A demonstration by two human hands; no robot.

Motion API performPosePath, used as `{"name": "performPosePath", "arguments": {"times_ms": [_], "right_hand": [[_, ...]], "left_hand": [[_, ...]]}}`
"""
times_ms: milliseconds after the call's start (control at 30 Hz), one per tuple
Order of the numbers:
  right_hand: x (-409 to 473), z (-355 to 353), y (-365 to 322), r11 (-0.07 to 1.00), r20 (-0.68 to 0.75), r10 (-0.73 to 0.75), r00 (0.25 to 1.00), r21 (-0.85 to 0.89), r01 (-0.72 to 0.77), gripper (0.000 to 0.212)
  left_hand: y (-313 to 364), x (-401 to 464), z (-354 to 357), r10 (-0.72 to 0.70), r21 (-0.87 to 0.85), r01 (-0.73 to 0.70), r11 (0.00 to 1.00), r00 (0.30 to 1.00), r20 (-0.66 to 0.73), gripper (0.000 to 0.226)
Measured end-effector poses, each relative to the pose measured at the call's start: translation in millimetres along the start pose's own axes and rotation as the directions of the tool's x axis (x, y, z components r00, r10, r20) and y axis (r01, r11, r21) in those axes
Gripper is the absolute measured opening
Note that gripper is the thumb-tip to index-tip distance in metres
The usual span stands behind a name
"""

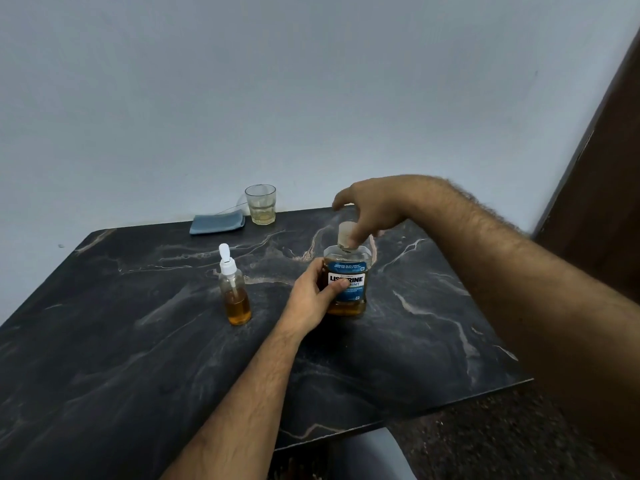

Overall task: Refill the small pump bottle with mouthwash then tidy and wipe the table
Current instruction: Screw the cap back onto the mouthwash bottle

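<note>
Left hand clamps the upright mouthwash. Right hand pinches its cap from directly above (pump bottle just left).

Far edge, my view: glass + wall.
Glass upright w/ a bit of pale liquid; dark door far right; speckled floor near right.

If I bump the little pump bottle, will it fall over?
Probably, fairly easily. The pump bottle is tall and narrow and stands free on the smooth table. Liquid fills only its lower part, which likely steadies it a little. It looks light, so a low push might just slide it.
</note>
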State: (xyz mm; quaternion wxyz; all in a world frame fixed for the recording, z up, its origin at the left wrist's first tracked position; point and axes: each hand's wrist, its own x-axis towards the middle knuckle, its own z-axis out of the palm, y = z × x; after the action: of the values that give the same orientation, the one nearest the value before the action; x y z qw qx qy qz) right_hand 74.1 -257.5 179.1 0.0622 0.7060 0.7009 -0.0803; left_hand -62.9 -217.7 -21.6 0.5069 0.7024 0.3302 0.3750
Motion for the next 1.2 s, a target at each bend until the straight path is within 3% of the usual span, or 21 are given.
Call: {"name": "performPosePath", "arguments": {"times_ms": [200,433,500,633,767,933,1067,1200], "right_hand": [[9.8,9.5,6.8,0.993,-0.1,-0.114,0.988,-0.003,0.114,0.03],[13.0,26.3,8.8,0.984,-0.137,-0.13,0.982,-0.136,0.111,0.037],[12.2,37.4,9.2,0.98,-0.215,-0.117,0.97,-0.182,0.078,0.051],[14.5,54.6,8.5,0.964,-0.422,-0.117,0.899,-0.265,0.001,0.051],[21.1,50.3,7.4,0.942,-0.407,-0.137,0.903,-0.336,-0.009,0.058],[13.0,51.6,16.0,0.882,-0.367,-0.381,0.849,-0.421,0.213,0.044],[18.3,60.6,13.4,0.912,-0.451,-0.336,0.827,-0.376,0.164,0.04],[20.5,67.6,10.9,0.933,-0.533,-0.269,0.802,-0.35,0.08,0.038]], "left_hand": [[-1.8,1.9,-0.2,0.02,0.038,-0.02,0.999,1.0,-0.008,0.032],[-0.1,0.1,0.2,0.049,0.064,-0.048,0.997,0.999,-0.013,0.03],[0.2,-0.9,1.4,0.056,0.091,-0.054,0.994,0.998,-0.019,0.029],[0.9,-0.2,1.2,0.049,0.087,-0.048,0.995,0.999,-0.015,0.031],[3.7,0.8,-3.0,0.032,0.109,-0.033,0.993,0.999,0.01,0.029],[0.4,2.8,-4.0,0.061,0.118,-0.064,0.991,0.998,0.031,0.034],[-2.0,1.6,-1.4,0.061,0.14,-0.059,0.988,0.998,-0.008,0.038],[-1.5,4.1,2.0,0.059,0.27,-0.036,0.962,0.995,-0.078,0.041]]}}
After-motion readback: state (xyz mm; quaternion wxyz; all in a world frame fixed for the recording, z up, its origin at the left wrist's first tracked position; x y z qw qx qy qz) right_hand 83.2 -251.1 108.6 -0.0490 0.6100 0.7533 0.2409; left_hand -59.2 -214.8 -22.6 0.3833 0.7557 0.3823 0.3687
